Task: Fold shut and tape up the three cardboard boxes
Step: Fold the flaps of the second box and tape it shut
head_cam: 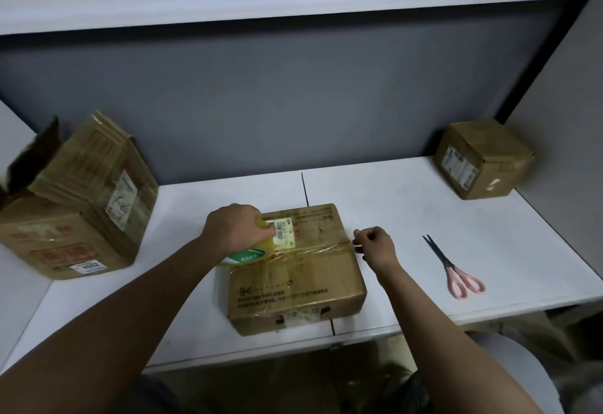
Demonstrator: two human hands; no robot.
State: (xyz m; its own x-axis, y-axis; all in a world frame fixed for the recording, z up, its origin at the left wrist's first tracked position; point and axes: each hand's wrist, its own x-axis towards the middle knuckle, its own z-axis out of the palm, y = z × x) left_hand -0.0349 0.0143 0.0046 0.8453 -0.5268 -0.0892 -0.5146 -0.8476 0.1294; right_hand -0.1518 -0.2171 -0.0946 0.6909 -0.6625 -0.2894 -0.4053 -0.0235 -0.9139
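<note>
A flat cardboard box (pixel 293 286) lies shut on the white table in front of me. My left hand (pixel 236 227) grips a roll of clear tape (pixel 251 252) with a green core at the box's left top edge. A strip of tape (pixel 313 249) runs from the roll across the box top to its right edge. There my right hand (pixel 375 245) pinches the tape's end. A large box (pixel 75 205) with an open flap stands at the left. A small closed box (pixel 483 157) sits at the far right.
Pink-handled scissors (pixel 453 267) lie on the white table (pixel 408 205) to the right of the flat box. Grey partition walls close in the back and right side. The table's front edge runs just below the flat box.
</note>
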